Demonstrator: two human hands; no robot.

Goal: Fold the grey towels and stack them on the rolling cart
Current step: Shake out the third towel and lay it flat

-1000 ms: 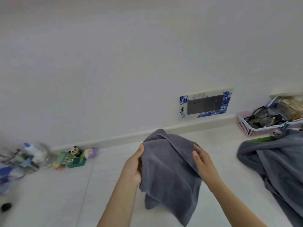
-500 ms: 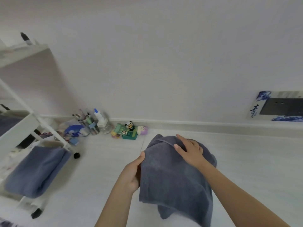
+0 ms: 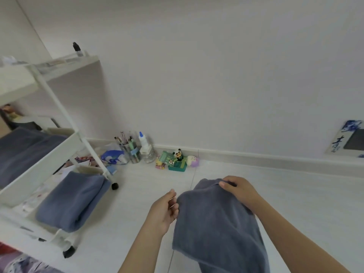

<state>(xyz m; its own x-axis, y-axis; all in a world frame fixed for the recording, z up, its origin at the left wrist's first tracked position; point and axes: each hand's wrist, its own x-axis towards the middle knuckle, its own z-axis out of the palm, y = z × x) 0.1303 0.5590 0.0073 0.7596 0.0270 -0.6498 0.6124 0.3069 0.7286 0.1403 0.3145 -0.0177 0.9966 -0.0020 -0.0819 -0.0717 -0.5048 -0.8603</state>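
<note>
Head view looks down at a pale tiled floor (image 3: 295, 194) where a person holds a folded grey towel (image 3: 214, 219) in the air in front of them. The right hand (image 3: 239, 189) lies over the top edge of the towel, fingers curled and pinching the cloth at its upper fold, and the towel hangs down from that grip. The left hand (image 3: 164, 210) sits just beside the towel's left edge; its fingers are loosely bent and the fingertips appear to touch the cloth, though the blur makes it hard to tell whether they grip it.

To the left stands a white rolling cart (image 3: 59, 107) on black wheels. A folded grey towel lies on its middle shelf (image 3: 27, 148), and another folded towel (image 3: 72, 200) lies on the bottom shelf, its near end reaching over the shelf's edge.

Against the baseboard behind the cart's corner post stand a cup of brushes and pens (image 3: 131, 152), a bottle with a blue tip (image 3: 145, 148), a blue-and-white packet (image 3: 114, 157), a panda figure on a green box (image 3: 178, 161) and a small purple toy (image 3: 193, 160). At the right edge a blue-and-white framed panel (image 3: 348, 141) is on the wall.
</note>
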